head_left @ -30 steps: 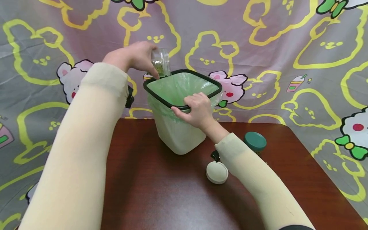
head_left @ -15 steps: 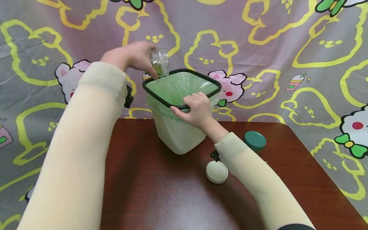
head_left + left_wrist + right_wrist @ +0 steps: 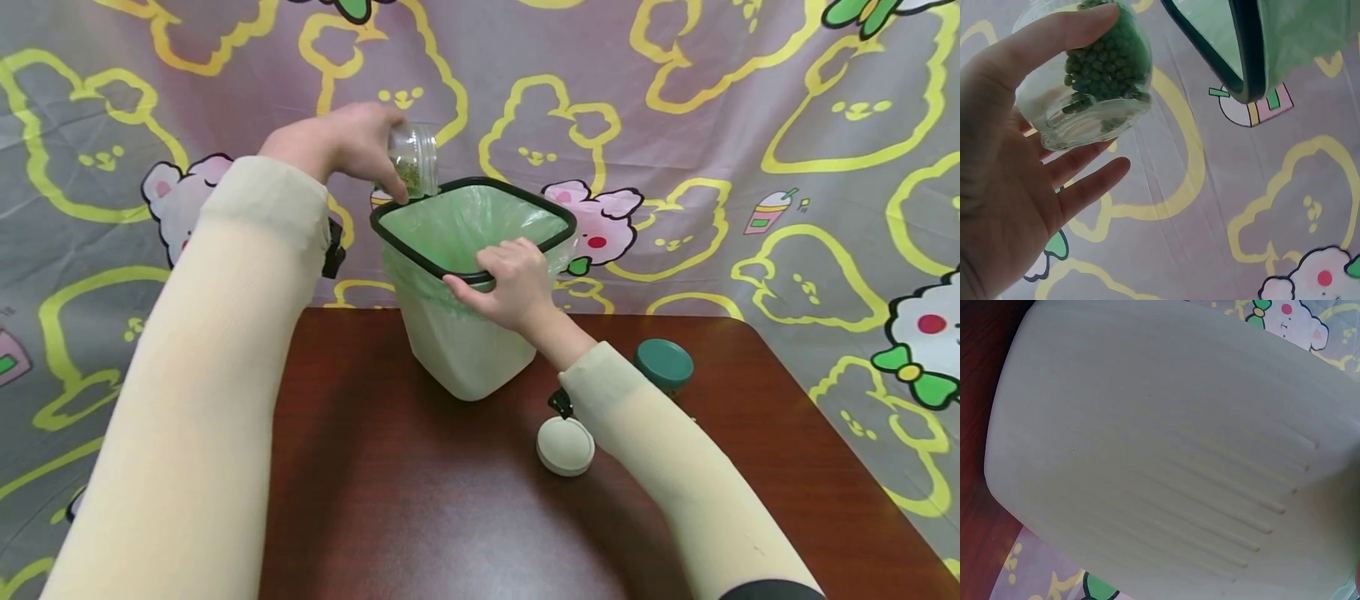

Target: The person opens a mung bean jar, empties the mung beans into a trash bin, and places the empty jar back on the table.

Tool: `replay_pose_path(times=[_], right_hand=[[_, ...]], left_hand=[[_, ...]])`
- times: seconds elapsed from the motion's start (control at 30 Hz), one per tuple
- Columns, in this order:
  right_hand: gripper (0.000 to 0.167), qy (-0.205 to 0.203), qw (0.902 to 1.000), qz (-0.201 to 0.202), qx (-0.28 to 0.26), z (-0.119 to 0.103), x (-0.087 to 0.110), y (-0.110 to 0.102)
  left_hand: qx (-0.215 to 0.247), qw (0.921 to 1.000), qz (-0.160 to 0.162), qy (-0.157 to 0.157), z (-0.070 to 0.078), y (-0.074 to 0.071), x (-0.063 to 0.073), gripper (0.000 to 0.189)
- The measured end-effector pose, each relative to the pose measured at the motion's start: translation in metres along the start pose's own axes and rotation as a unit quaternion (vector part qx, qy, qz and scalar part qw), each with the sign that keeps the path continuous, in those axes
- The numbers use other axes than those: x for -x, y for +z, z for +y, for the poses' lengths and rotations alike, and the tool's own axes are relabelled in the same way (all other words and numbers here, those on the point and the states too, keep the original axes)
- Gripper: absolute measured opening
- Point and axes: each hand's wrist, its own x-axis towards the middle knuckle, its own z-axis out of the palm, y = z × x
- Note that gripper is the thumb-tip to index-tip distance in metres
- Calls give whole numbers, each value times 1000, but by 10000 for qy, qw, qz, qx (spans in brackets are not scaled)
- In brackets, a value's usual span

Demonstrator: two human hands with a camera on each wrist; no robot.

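A clear jar (image 3: 412, 158) partly filled with small green beans (image 3: 1107, 62) lies tipped on its side in my left hand (image 3: 345, 146), whose thumb and fingers grip it. The jar's mouth faces right, at the far-left rim of a white trash bin (image 3: 468, 354). A green plastic bag (image 3: 480, 221) lines the bin, under a black rim ring (image 3: 408, 253). My right hand (image 3: 517, 283) grips the near side of that ring, fingers over the edge and thumb outside. In the right wrist view the ribbed bin wall fills most of the picture, and hardly any of the hand shows.
On the brown table (image 3: 420, 508), a round off-white lid (image 3: 566, 447) lies near my right forearm. A container with a teal lid (image 3: 664, 364) stands behind that forearm, partly hidden. A patterned curtain (image 3: 697, 83) hangs close behind the bin.
Both hands keep their holds, and the jar stays tipped at the bin's rim. The whole head view has shifted only slightly.
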Motion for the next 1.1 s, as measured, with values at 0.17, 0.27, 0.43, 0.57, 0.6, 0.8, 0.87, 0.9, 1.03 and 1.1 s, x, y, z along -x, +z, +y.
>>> replay_pose_path(times=[0.17,0.27,0.43,0.57,0.6,0.8,0.87,0.9,1.03,1.1], right_hand=[[57,-27,10000,18,8,1,-2,0],[58,-26,10000,0,3,1,-2,0],[58,-29,10000,-25,-15,1,-2,-1],[59,-30,10000,-20,-25,1,-3,-1],[59,-29,10000,-20,-25,1,-3,-1],[58,-30,10000,-35,18,1,-3,-1],[58,-31,10000,-49,14,0,-3,-1],[58,-29,10000,-50,15,0,-3,-1],[56,1,10000,-43,14,0,-2,-1],[55,10,10000,-13,6,-1,-2,-1]], left_hand=[[-94,9999,102,-48,1,-2,1,99],[-112,9999,76,-57,2,-3,1,101],[-55,10000,5,-2,2,-2,-1,100],[-75,9999,76,-19,2,-2,0,100],[-86,9999,60,-32,2,-2,0,100],[-118,9999,-65,-53,1,-4,1,100],[-127,9999,-3,-41,0,-4,1,100],[-144,9999,33,-37,-1,-3,1,100],[-151,9999,52,-5,-1,-3,1,101],[-133,9999,46,20,0,-2,0,101]])
